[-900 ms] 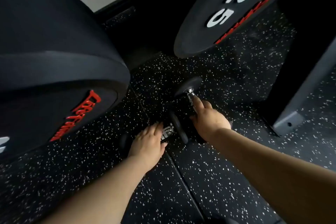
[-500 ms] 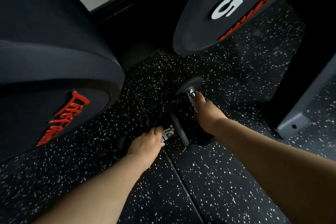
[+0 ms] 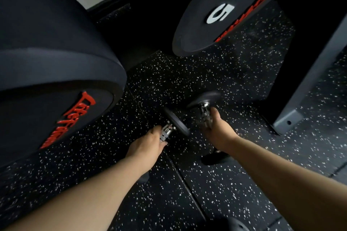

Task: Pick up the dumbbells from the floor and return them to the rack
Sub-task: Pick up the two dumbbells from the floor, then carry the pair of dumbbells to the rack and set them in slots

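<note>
Both hands now grip fully: the left hand (image 3: 148,146) wraps the left dumbbell (image 3: 173,124) handle, the right hand (image 3: 218,130) the right dumbbell (image 3: 205,103). Both dumbbells tilt up off the speckled floor (image 3: 234,184), their far heads raised toward the 25 plate (image 3: 216,15).

Two black weight plates (image 3: 47,80) (one marked 25) over speckled floor (image 3: 234,184)

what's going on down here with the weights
A person is bent over a speckled rubber floor, each hand closed around the handle of a small dumbbell. The left hand holds the left dumbbell, and the right hand holds the right dumbbell. Whether they have left the floor is hard to tell. Large plates hang close by, one marked 25. No dumbbell rack is visible.
</note>
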{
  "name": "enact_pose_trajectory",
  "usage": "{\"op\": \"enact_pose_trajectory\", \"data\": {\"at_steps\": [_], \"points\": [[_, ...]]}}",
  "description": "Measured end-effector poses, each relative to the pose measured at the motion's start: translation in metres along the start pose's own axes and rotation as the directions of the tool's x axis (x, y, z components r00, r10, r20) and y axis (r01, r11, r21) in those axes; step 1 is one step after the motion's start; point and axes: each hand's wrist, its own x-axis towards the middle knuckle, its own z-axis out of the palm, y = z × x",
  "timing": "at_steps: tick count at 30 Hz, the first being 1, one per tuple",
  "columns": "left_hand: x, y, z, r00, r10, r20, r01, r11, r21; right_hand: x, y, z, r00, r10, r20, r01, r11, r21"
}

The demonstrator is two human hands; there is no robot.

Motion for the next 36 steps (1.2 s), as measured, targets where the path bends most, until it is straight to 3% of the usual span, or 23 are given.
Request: {"op": "enact_pose_trajectory", "data": {"at_steps": [10, 20, 36], "points": [[-0.061, 0.030, -0.079, 1.000, -0.025, -0.001, 0.025, 0.999, -0.035, -0.093, -0.021, -0.046, 0.996, 0.033, -0.088, -0.019, 0.987, 0.159], [-0.102, 0.075, -0.165, 0.999, 0.034, 0.017, -0.034, 0.999, 0.022, -0.163, -0.070, -0.109, 0.993, -0.026, -0.116, 0.038, 0.995, 0.095], [-0.199, 0.155, -0.298, 0.984, 0.179, -0.003, -0.178, 0.982, -0.058, -0.325, -0.103, -0.203, 0.981, 0.086, -0.177, -0.060, 0.988, 0.144]]}}
